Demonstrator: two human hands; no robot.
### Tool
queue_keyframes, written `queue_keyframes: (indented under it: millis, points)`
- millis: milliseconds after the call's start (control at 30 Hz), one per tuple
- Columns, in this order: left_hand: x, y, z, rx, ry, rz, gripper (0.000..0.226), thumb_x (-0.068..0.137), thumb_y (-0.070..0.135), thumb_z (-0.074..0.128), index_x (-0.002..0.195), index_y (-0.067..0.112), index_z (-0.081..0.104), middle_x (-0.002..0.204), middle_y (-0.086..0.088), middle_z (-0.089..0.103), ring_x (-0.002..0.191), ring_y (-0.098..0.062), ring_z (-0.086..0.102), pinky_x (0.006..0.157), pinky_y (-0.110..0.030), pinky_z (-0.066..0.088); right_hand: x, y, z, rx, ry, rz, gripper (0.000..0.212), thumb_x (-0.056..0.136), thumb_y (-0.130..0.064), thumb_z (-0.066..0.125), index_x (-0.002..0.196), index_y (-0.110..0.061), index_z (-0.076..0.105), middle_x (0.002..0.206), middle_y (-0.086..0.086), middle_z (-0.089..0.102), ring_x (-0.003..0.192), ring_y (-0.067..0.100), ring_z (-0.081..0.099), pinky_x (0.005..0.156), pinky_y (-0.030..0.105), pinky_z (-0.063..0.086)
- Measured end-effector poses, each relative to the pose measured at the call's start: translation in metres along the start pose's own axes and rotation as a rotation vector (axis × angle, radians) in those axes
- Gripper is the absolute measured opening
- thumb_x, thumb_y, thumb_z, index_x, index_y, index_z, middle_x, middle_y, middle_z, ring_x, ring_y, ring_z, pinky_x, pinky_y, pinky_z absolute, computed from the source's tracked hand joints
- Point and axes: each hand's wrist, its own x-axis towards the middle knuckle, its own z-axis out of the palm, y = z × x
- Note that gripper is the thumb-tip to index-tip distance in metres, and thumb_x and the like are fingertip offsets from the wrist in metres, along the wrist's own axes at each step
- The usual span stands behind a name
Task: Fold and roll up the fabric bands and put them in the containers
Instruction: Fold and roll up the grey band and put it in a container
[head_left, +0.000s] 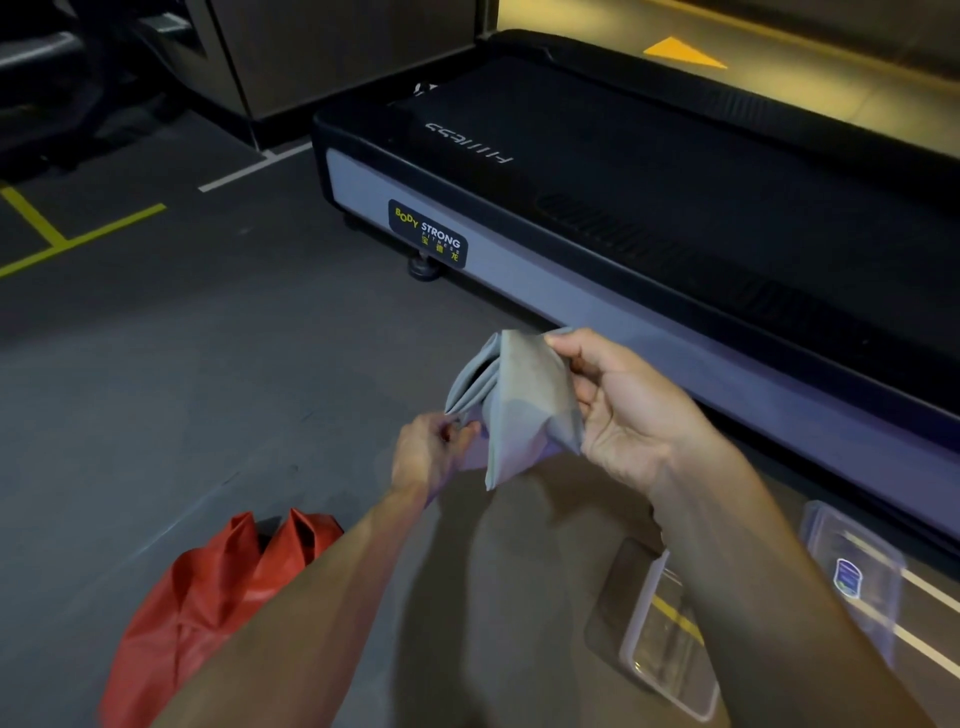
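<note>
Grey fabric: the band (511, 400) you hold is a flat, matte grey strip, folded over on itself into several layers; the layered edges fan open on its left side and a loose flap hangs down to a point below.
Band position: it is up in the air between your two hands, above the dark floor (182, 389) and in front of the treadmill (597, 208).
Left hand: your left hand (428, 452) pinches the lower left corner of the folds, fingers and thumb closed together on the fabric.
Right hand: your right hand (623, 410) holds the upper right edge, thumb on the near face at the top corner, the other fingers curled behind the fabric.
Red band: a crumpled red band (218, 587) lies on the floor under your left forearm, well apart from the grey one.
Containers: two clear plastic containers, one (670, 639) under your right forearm and one (857, 571) just beside the treadmill's base, sit on the floor at lower right.
Treadmill label: a plate (427, 234) on its end reads BODY STRONG.
</note>
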Motion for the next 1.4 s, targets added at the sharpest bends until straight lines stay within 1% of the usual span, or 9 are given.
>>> queue_keyframes:
  millis: [100,167,300,433,533,700,900,1067,1400]
  points:
    - [0.003,0.0,-0.006,-0.044,0.032,-0.075,0.037,0.087,0.014,0.067,0.054,0.03,0.071,0.041,0.011,0.052,0.043,-0.001,0.046,0.052,-0.024,0.044,-0.001,0.004,-0.008,-0.034,0.008,0.03,0.007,0.095,-0.018,0.064,0.088,-0.018,0.068,0.083,0.008,0.068,0.075,0.018,0.064,0.054,0.032,0.058]
    - [0.01,-0.002,-0.014,-0.222,0.026,-0.094,0.031,0.09,0.006,0.067,0.069,0.025,0.079,0.055,0.0,0.065,0.052,-0.016,0.057,0.052,-0.037,0.052,-0.003,0.011,-0.015,-0.072,0.016,0.07,0.007,0.095,-0.017,0.064,0.093,-0.014,0.07,0.082,0.008,0.071,0.072,0.017,0.067,0.055,0.031,0.058]
    - [0.024,0.004,-0.034,-0.388,0.112,-0.102,0.025,0.092,-0.01,0.062,0.11,0.004,0.073,0.064,0.006,0.073,0.056,-0.01,0.066,0.051,-0.026,0.054,-0.003,0.032,-0.03,-0.108,0.022,0.183,0.012,0.097,-0.014,0.061,0.091,-0.009,0.072,0.076,0.007,0.074,0.063,0.014,0.07,0.054,0.026,0.057]
    - [0.029,0.004,-0.053,-0.391,0.027,-0.04,0.033,0.095,-0.007,0.062,0.126,0.004,0.064,0.077,0.013,0.077,0.071,0.001,0.071,0.06,-0.018,0.056,0.004,0.062,-0.043,-0.116,0.054,0.292,0.015,0.099,-0.008,0.057,0.088,-0.007,0.067,0.056,0.002,0.068,0.045,0.006,0.064,0.043,0.019,0.049]
    - [0.026,0.009,-0.059,-0.41,-0.079,-0.046,0.037,0.097,-0.004,0.059,0.132,0.007,0.062,0.092,0.01,0.079,0.083,-0.002,0.072,0.067,-0.018,0.055,0.009,0.086,-0.051,-0.192,0.08,0.362,0.012,0.098,-0.011,0.06,0.093,-0.006,0.07,0.066,0.004,0.073,0.051,0.008,0.067,0.047,0.019,0.051]
    - [0.009,0.027,-0.059,-0.517,-0.212,-0.064,0.047,0.081,0.001,0.048,0.123,0.006,0.07,0.1,-0.008,0.077,0.091,-0.016,0.071,0.078,-0.023,0.057,0.025,0.107,-0.055,-0.225,0.153,0.388,0.013,0.097,-0.015,0.063,0.103,-0.006,0.07,0.092,0.011,0.072,0.078,0.018,0.066,0.066,0.027,0.054]
    - [-0.032,0.026,-0.03,-0.345,-0.275,0.106,0.025,0.099,0.002,0.059,0.111,0.018,0.075,0.097,0.008,0.078,0.089,-0.003,0.067,0.082,-0.017,0.05,0.045,0.116,-0.039,-0.06,0.208,0.307,0.025,0.099,-0.003,0.055,0.076,-0.004,0.064,0.052,0.004,0.066,0.042,0.009,0.062,0.041,0.017,0.049]
    - [-0.036,0.01,-0.015,-0.314,-0.282,0.094,0.025,0.1,-0.001,0.056,0.113,0.013,0.072,0.09,0.014,0.078,0.082,0.004,0.066,0.075,-0.012,0.05,0.064,0.134,-0.042,-0.036,0.256,0.296,0.025,0.099,-0.003,0.057,0.075,-0.003,0.064,0.054,0.004,0.065,0.041,0.009,0.061,0.04,0.016,0.046]
    - [0.048,0.057,-0.008,-0.278,-0.186,0.315,0.025,0.103,0.004,0.056,0.117,0.015,0.073,0.098,0.004,0.076,0.081,-0.008,0.062,0.069,-0.021,0.048,0.141,0.087,-0.034,-0.007,0.252,0.099,0.011,0.09,-0.019,0.071,0.095,-0.011,0.075,0.096,0.014,0.076,0.078,0.024,0.07,0.076,0.043,0.059]
